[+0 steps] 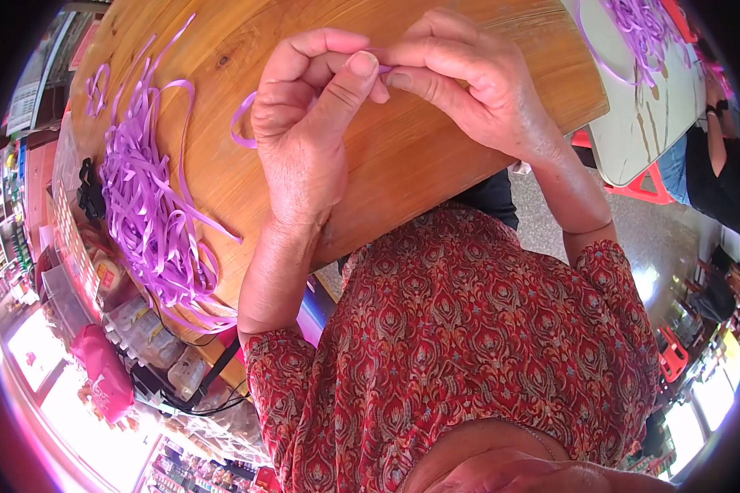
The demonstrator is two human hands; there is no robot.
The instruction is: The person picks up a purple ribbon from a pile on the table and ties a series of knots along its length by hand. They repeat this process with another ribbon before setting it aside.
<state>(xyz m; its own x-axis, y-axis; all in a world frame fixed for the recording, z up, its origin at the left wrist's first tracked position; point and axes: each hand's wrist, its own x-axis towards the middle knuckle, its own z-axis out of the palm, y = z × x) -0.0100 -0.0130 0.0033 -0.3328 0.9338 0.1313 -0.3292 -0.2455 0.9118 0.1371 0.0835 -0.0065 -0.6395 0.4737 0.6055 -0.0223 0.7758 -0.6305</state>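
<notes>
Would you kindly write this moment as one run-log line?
left hand: pinching purple ribbon | right hand: pinching same ribbon, close beside left | wooden table: tangled ribbon pile on left side

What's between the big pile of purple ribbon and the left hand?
In the head view, wooden tabletop, plus a loop of purple ribbon right beside the left hand.

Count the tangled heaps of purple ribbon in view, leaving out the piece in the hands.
2: the larger heap on the left of the wooden table, the second heap on the pale table at upper right. The picture's top edge may hide more.
</notes>
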